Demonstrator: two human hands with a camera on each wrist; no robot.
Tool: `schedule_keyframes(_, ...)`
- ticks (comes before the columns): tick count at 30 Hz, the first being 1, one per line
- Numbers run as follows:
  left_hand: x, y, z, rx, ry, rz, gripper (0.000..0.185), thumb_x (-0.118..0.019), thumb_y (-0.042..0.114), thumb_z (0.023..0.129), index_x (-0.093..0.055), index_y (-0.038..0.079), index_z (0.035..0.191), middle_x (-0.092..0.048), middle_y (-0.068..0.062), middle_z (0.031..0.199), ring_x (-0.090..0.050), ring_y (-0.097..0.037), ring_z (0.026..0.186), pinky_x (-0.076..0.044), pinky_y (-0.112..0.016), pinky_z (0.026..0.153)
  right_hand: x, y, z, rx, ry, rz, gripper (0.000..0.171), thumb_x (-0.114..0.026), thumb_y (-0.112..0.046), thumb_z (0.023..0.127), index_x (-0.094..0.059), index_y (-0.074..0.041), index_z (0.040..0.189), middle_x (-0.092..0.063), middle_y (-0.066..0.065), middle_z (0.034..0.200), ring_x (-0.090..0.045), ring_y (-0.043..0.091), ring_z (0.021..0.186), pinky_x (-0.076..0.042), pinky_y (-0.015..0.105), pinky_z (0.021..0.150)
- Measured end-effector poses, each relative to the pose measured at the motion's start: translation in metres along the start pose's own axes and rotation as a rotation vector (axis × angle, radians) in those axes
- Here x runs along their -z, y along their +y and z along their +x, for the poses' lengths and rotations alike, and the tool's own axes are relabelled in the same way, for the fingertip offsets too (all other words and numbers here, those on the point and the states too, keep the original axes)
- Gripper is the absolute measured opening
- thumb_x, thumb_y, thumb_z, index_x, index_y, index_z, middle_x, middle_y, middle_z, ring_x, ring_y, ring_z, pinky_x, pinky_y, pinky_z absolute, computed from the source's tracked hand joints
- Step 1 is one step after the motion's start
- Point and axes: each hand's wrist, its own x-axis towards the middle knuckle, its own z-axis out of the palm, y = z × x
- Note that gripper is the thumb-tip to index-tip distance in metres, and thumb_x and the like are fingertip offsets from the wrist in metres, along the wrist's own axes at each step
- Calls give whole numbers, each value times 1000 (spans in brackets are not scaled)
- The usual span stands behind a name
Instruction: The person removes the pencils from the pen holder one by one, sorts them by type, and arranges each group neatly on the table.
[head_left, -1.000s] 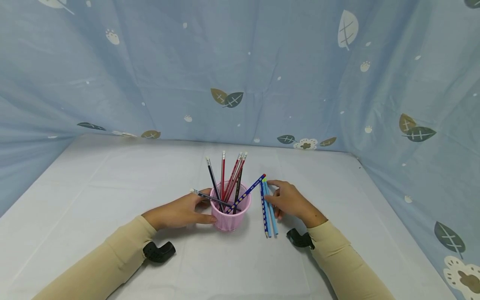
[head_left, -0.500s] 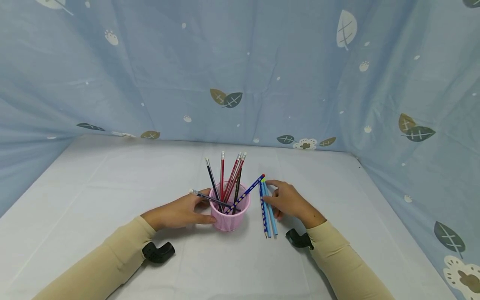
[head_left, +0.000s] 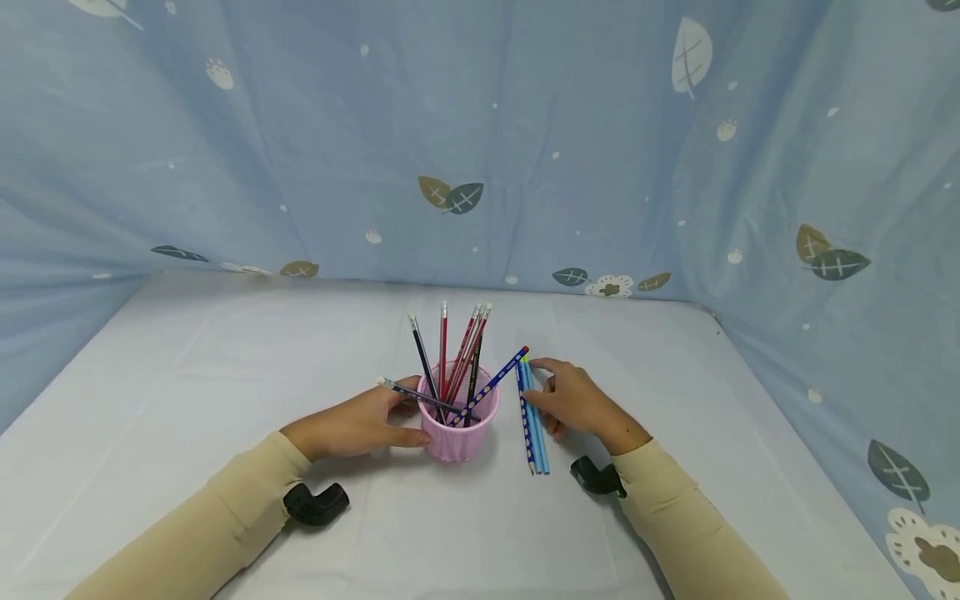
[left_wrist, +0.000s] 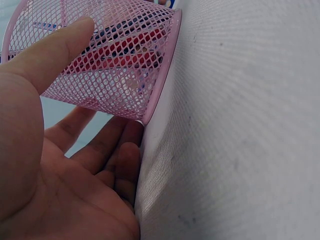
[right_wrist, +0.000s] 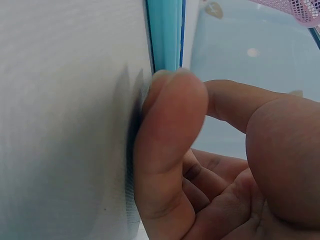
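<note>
My left hand (head_left: 367, 421) holds a pink mesh pencil cup (head_left: 457, 443) at its left side, thumb in front and fingers behind. In the left wrist view the thumb lies along the mesh (left_wrist: 115, 60) and the fingertips reach the base rim. To the right of the cup, a dark blue dotted pencil (head_left: 527, 429) and two light blue pencils (head_left: 536, 450) lie side by side on the table. My right hand (head_left: 577, 400) pinches them, its thumb over their left side and fingers at their right. The right wrist view shows fingertips against a light blue pencil (right_wrist: 167, 35).
Several red pencils (head_left: 443, 337) and black ones stand in the cup. A dark pencil (head_left: 405, 390) leans out to the left, a blue dotted one (head_left: 498, 377) to the right, its end close to the lying pencils. White cloth covers the table (head_left: 262, 358); a blue curtain (head_left: 337, 125) hangs behind.
The lying pencils have drawn closer together, the rightmost light blue one shifting left against the other. My right thumb has moved slightly left over them. The left hand and cup look unchanged.
</note>
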Motion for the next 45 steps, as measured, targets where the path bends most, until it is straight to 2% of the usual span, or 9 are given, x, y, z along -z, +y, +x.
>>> schedule_keyframes(6,0,0,-1,10,0,-2,69,-75,36,90,-43,16,148,-54,-1,145,-50,-28,136,-36,-51,118,1,-2,0,0,9,-7,60,-66,-22,97,-41,-11,151,-62,7,69,-59,18,45,-55,31,45)
schedule_keyframes(9,0,0,0,5,-1,4,69,-75,37,90,-43,16,148,-54,-1,146,-49,-28,137,-36,-51,118,1,-3,0,8,58,-25,55,-65,-24,97,-45,-14,147,-61,7,70,-57,19,45,-52,29,45)
schedule_keyframes(14,1,1,0,6,2,-1,72,-75,36,90,-41,16,149,-53,-2,147,-49,-29,138,-35,-52,119,1,-8,-2,80,162,-37,39,-64,-23,98,-57,-12,135,-59,7,73,-55,19,46,-47,29,45)
schedule_keyframes(18,0,0,-1,0,-9,-9,71,-75,35,90,-41,15,150,-53,-2,146,-49,-29,137,-36,-51,118,0,-11,-5,156,183,4,27,-61,-19,98,-64,-11,124,-59,7,79,-59,19,48,-49,30,45)
schedule_keyframes(25,1,0,1,-10,5,8,70,-75,36,89,-43,16,148,-54,0,145,-50,-27,136,-36,-51,119,6,-25,-16,234,46,281,22,-59,-20,100,-63,-4,115,-63,20,93,-59,29,54,-52,31,47)
schedule_keyframes(27,1,0,0,-10,5,12,69,-75,35,89,-43,15,148,-54,-1,145,-51,-28,136,-36,-51,118,7,-29,-18,240,8,314,23,-58,-21,100,-63,-5,116,-64,24,98,-59,30,56,-53,32,49)
schedule_keyframes(34,1,0,1,-8,8,12,70,-76,36,89,-43,16,148,-54,1,146,-50,-27,137,-35,-50,119,8,-34,-24,262,-91,380,30,-57,-15,99,-62,-8,128,-59,30,106,-61,22,57,-53,29,49)
schedule_keyframes(40,1,0,0,-2,6,1,70,-76,35,89,-44,15,147,-54,0,145,-50,-27,136,-36,-51,118,6,-36,-27,296,-150,377,31,-61,-17,98,-61,-12,128,-58,30,106,-61,31,59,-54,31,51)
schedule_keyframes(45,1,0,-1,-5,11,17,70,-76,36,89,-43,15,148,-54,-1,145,-50,-28,136,-36,-51,118,6,-38,-29,305,-146,358,28,-60,-20,99,-60,-10,126,-60,30,100,-60,33,59,-55,35,51)
